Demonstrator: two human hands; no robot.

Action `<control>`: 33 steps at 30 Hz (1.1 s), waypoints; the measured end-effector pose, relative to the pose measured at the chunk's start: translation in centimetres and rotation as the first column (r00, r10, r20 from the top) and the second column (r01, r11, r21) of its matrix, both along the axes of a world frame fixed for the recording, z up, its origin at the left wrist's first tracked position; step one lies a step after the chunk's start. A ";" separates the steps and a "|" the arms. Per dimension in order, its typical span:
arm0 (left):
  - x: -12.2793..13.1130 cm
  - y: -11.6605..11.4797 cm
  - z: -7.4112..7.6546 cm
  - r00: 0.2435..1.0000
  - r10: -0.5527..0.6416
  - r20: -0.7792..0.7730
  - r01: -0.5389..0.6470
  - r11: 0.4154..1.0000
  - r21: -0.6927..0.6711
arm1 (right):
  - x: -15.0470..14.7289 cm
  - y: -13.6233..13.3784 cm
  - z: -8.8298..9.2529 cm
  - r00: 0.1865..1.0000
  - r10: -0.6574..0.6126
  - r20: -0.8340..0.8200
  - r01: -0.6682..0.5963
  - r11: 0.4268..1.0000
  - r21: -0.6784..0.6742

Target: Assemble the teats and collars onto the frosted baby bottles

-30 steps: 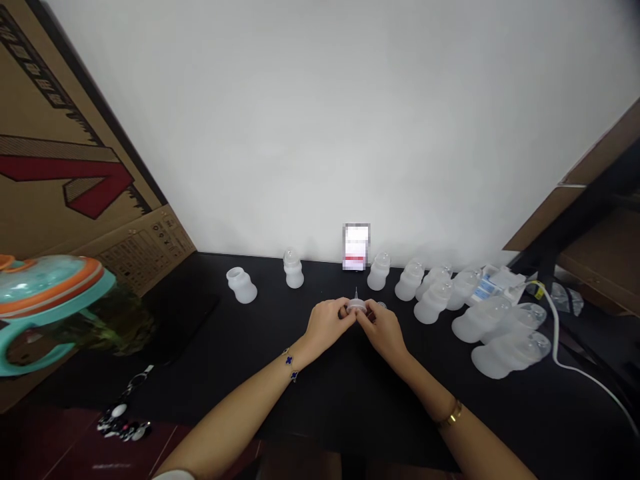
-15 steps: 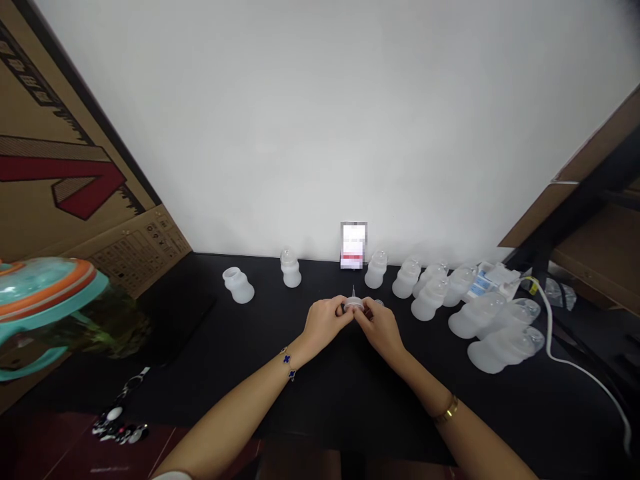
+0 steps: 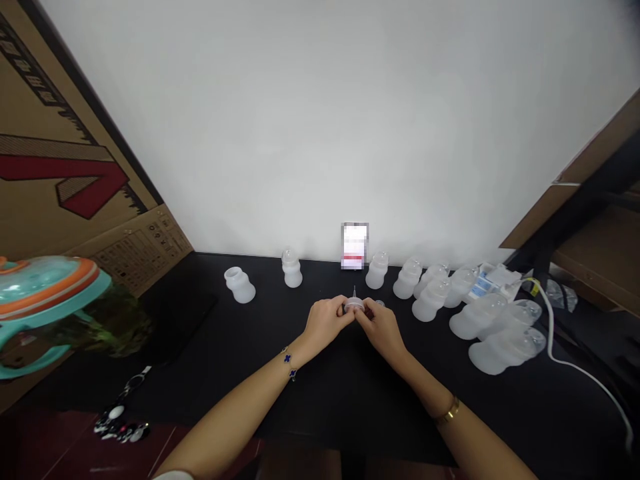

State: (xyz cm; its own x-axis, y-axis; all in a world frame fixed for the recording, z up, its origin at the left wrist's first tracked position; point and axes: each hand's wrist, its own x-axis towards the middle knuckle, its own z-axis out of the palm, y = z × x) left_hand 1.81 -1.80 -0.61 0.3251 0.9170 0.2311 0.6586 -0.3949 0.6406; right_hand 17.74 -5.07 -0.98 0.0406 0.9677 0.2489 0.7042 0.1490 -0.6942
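My left hand (image 3: 326,323) and my right hand (image 3: 383,329) meet over the black table, both closed on the rim of a white bottle collar (image 3: 355,303). A thin, pale tip points up from the collar's middle. Fingers hide its lower side. Just behind my right fingers lies a small clear piece (image 3: 380,303), partly covered. An open baby bottle (image 3: 242,289) without a top leans in the picture at the left. Farther right stand a capped baby bottle (image 3: 292,272) and another capped baby bottle (image 3: 377,274), one on either side of the phone.
A phone (image 3: 355,247) with a blurred screen rests against the wall. Several capped bottles (image 3: 430,303) crowd the right, near a white-blue packet (image 3: 485,280) and a white cable (image 3: 551,333). A teal-orange lidded jug (image 3: 55,290), a beaded keychain (image 3: 120,421) and a cardboard box (image 3: 145,243) are at left.
Almost nothing differs. The whole view has shifted slightly, and both hands keep the same grip on the collar.
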 end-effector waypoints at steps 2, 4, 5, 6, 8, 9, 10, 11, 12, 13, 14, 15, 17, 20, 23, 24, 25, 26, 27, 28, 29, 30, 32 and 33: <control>0.0 0.0 0.0 1.000 -0.004 0.001 0.004 1.000 -0.002 | 0.0 0.0 0.0 1.000 0.001 -0.005 -0.001 1.000 -0.003; 0.0 0.0 0.0 1.000 -0.006 0.000 0.006 1.000 0.001 | -0.1 0.0 0.1 1.000 0.003 -0.013 -0.003 1.000 -0.006; 0.0 0.0 0.0 1.000 -0.005 0.000 0.005 1.000 0.004 | -0.1 0.0 0.1 1.000 0.004 -0.016 -0.004 1.000 -0.008; 0.0 0.0 0.0 1.000 -0.004 0.000 0.004 1.000 0.007 | -0.1 0.0 0.1 1.000 0.006 -0.020 -0.006 1.000 -0.011; 0.0 0.0 0.0 1.000 -0.005 0.000 0.005 1.000 0.012 | -0.1 0.0 0.1 1.000 0.006 -0.024 -0.006 1.000 -0.016; 0.0 -0.1 0.0 1.000 -0.008 -0.001 0.008 1.000 0.016 | -0.1 0.0 0.1 1.000 0.006 -0.027 -0.006 1.000 -0.018; -0.1 -0.1 0.0 1.000 -0.012 -0.005 0.013 1.000 0.023 | -0.1 0.0 0.1 1.000 0.005 -0.031 -0.006 1.000 -0.018; -0.1 -0.1 0.0 1.000 -0.017 -0.012 0.018 0.999 0.033 | -0.1 0.0 0.0 0.999 0.006 -0.034 -0.006 1.000 -0.016; -0.1 0.0 0.0 1.000 -0.020 -0.021 0.021 0.999 0.043 | -0.1 0.0 0.0 0.999 0.006 -0.035 -0.007 1.000 -0.014; -0.2 0.0 0.0 0.999 -0.022 -0.032 0.023 0.998 0.053 | -0.1 0.0 0.0 0.999 0.006 -0.033 -0.006 1.000 -0.012; -0.2 0.0 0.0 0.999 -0.022 -0.044 0.025 0.998 0.062 | -0.1 0.0 0.0 1.000 0.008 -0.030 -0.008 1.000 -0.011; -0.3 0.1 0.0 0.998 -0.023 -0.054 0.027 0.997 0.070 | -0.1 0.0 0.0 1.000 0.011 -0.024 -0.011 1.000 -0.012; -0.4 0.2 0.1 0.997 -0.028 -0.076 0.035 0.996 0.087 | -0.1 0.0 0.0 1.000 0.017 0.004 -0.016 1.000 -0.024; -0.6 0.3 0.3 0.991 -0.013 -0.131 0.027 0.994 0.109 | -0.1 -0.1 0.1 0.999 0.025 0.044 -0.022 0.998 -0.051; -0.9 0.4 0.6 0.977 0.024 -0.211 0.005 0.990 0.138 | -0.1 -0.1 0.2 0.998 0.022 0.052 -0.019 0.998 -0.063; -1.0 0.5 0.7 0.971 0.029 -0.236 0.008 0.988 0.156 | -0.1 -0.1 0.2 0.998 0.021 0.060 -0.018 0.998 -0.063; -1.1 0.5 0.7 0.966 0.030 -0.256 0.016 0.984 0.176 | 0.0 -0.1 0.2 0.997 0.021 0.074 -0.016 0.998 -0.062; -1.2 0.5 0.8 0.963 0.025 -0.270 0.029 0.981 0.194 | 0.0 -0.1 0.2 0.996 0.020 0.089 -0.014 0.998 -0.059; -1.3 0.5 0.8 0.961 0.017 -0.274 0.042 0.977 0.209 | 0.0 -0.1 0.2 0.995 0.019 0.102 -0.013 0.998 -0.057; -1.4 0.5 0.9 0.963 0.008 -0.269 0.053 0.974 0.221 | 0.1 -0.1 0.2 0.994 0.018 0.108 -0.012 0.998 -0.054; -1.4 0.5 0.9 0.968 -0.001 -0.252 0.061 0.972 0.228 | 0.1 -0.1 0.2 0.994 0.016 0.108 -0.011 0.999 -0.050; -1.5 0.5 1.0 0.975 -0.010 -0.223 0.063 0.971 0.230 | 0.2 -0.1 0.2 0.995 0.018 0.099 -0.013 0.999 -0.047; -1.5 0.5 1.1 0.993 -0.033 -0.114 0.056 0.976 0.210 | 0.2 0.0 0.2 0.998 0.027 0.062 -0.024 0.999 -0.039; -1.5 0.5 1.1 0.998 -0.051 -0.033 0.056 0.982 0.178 | 0.3 0.0 0.2 0.999 0.031 0.037 -0.030 0.999 -0.033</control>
State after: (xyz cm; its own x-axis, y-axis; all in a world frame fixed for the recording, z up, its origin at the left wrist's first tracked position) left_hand 0.34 -1.25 0.53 0.3811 0.8430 0.3795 0.6504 -0.5363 0.5379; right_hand 18.00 -5.08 -0.76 0.0020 0.9760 0.2179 0.7249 0.1487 -0.6726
